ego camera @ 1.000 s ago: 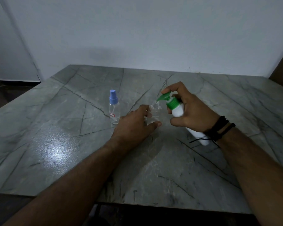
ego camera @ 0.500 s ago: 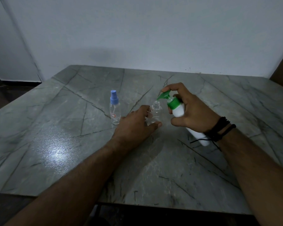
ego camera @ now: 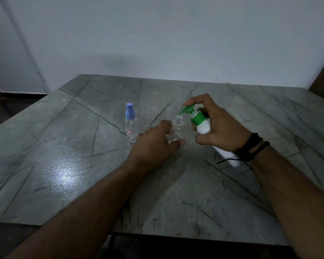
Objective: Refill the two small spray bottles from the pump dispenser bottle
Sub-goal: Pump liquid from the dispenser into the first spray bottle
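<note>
Right hand (ego camera: pixel 219 128) gripping tilted white pump bottle (ego camera: pixel 204 127), green spout (ego camera: pixel 185 110) just above uncapped clear bottle (ego camera: pixel 178 128); left hand (ego camera: pixel 155 144) steadying it.

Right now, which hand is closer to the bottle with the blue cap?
The left hand. It sits just right of the blue-capped bottle, steadying the open bottle. The right hand is farther right, holding the pump bottle.

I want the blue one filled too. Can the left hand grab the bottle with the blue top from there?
Probably yes. The capped spray bottle stands just beside the left hand with nothing between, but that hand must first release the open bottle.
</note>
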A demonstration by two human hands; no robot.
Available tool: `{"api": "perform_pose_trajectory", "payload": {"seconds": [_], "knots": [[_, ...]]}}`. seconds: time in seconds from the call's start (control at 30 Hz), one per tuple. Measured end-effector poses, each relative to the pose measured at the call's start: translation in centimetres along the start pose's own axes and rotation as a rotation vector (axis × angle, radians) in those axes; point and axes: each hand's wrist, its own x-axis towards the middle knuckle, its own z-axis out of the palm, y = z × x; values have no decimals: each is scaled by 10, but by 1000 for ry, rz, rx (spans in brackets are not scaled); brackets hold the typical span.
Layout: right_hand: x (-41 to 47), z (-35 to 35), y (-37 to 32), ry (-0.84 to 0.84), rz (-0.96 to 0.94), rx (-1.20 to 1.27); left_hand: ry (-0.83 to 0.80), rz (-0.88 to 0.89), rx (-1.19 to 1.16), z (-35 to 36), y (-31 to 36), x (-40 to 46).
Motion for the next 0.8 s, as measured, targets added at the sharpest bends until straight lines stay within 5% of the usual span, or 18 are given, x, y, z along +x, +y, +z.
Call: {"api": "perform_pose_trajectory", "payload": {"seconds": [0.8], "knots": [[0,0,-1,-7,5,2,17,12,6,2,-2,1]]}}
